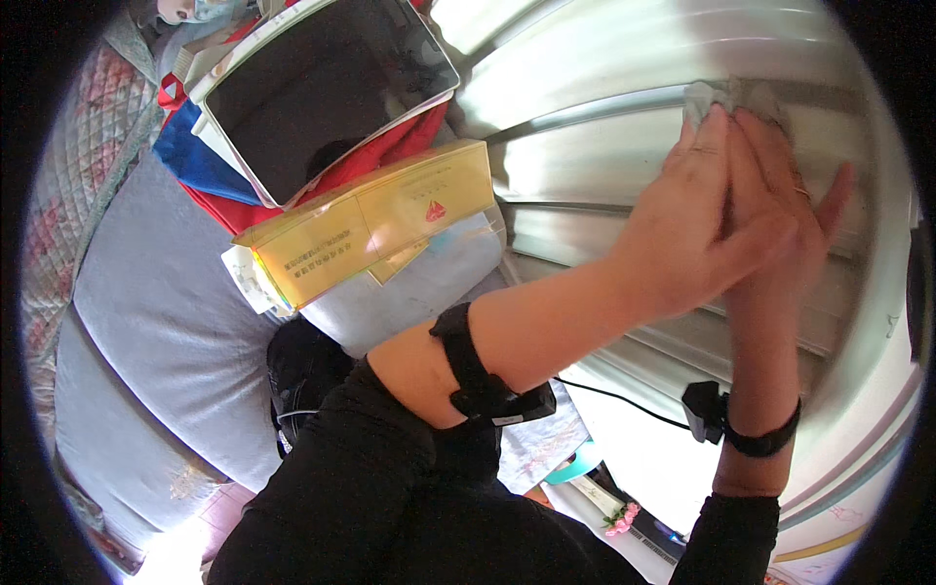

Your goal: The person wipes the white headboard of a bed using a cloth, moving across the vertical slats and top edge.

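My left hand and my right hand are close together at the upper right, with the left partly overlapping the right. Their fingertips press a crumpled greyish-white cloth against a pale, glossy ribbed panel. Part of the cloth is hidden behind the fingers. The right little finger sticks out to the side. A black strap with a small device circles my left forearm. Another strapped device is on my right wrist.
Left of the panel, a yellow carton bearing writing lies on a grey plush seat. Behind it, a dark-screened device rests on red and blue fabric. A black cable runs below my arms, near pink flowers.
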A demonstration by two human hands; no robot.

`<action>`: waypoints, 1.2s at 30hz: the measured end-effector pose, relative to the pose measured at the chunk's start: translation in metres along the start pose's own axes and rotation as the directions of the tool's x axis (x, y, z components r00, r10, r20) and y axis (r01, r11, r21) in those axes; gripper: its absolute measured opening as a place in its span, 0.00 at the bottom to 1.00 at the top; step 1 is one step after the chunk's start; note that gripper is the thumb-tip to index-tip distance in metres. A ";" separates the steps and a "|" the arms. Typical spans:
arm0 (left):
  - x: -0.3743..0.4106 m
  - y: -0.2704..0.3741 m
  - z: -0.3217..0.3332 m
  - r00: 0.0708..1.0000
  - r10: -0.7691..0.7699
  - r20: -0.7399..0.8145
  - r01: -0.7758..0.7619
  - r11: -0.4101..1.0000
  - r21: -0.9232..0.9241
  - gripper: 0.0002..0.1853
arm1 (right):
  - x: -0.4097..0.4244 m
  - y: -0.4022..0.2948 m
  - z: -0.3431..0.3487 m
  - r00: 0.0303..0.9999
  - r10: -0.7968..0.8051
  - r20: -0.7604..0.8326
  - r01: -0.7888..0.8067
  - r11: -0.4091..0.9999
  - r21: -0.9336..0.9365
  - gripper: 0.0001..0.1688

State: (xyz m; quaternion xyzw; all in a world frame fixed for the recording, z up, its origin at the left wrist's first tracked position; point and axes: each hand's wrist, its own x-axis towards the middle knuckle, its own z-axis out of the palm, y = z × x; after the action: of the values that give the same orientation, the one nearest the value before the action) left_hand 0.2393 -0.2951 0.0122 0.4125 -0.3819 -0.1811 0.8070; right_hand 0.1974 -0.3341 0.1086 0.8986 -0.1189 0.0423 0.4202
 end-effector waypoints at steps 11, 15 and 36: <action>-0.068 -0.110 -0.046 0.608 -0.776 0.168 0.663 0.379 -0.646 0.33 | -0.010 -0.107 0.115 0.929 0.061 0.364 -0.269 0.786 0.557 0.14; 0.005 0.009 -0.038 0.902 -0.392 0.182 0.429 0.765 -0.480 0.36 | 0.018 -0.027 0.028 0.987 0.158 0.022 -0.155 0.918 0.365 0.14; -0.029 0.040 -0.165 0.605 -0.790 0.103 0.794 0.588 -0.157 0.24 | 0.086 0.040 -0.011 0.957 0.114 -0.267 -0.093 0.992 0.091 0.15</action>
State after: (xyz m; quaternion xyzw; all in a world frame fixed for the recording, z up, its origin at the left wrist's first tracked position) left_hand 0.3458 -0.1666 -0.0296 0.4595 -0.1489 -0.5603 0.6729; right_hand 0.2709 -0.3656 0.1608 0.8925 -0.1052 0.1916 0.3946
